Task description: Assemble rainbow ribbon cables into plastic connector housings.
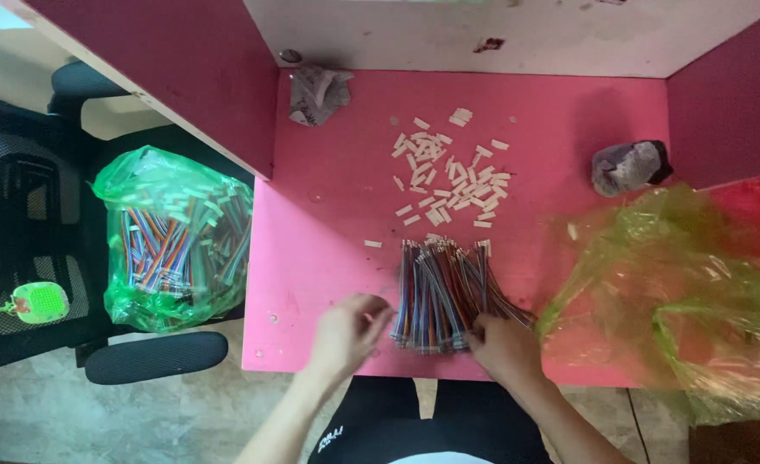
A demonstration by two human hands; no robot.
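A bundle of multicoloured ribbon wires (443, 296) lies fanned near the front edge of the pink bench (328, 249); the right hand (505, 348) rests on its near right corner, fingers curled onto the wire ends, though whether it pinches any I cannot tell; the left hand (346, 331) sits just left of the bundle, fingers drawn together and blurred, its grip unclear. Beyond the bundle, a scatter of small white connector pieces (449, 176) lies loose; judging by this, many pieces and wires remain unjoined. At far left, a green bag (169, 241) on a black chair (152, 357) is full of wires with white ends, seemingly finished work. A crumpled green bag (681, 292) sprawls at right; two wadded scraps (318, 93) (628, 166) sit farther back.
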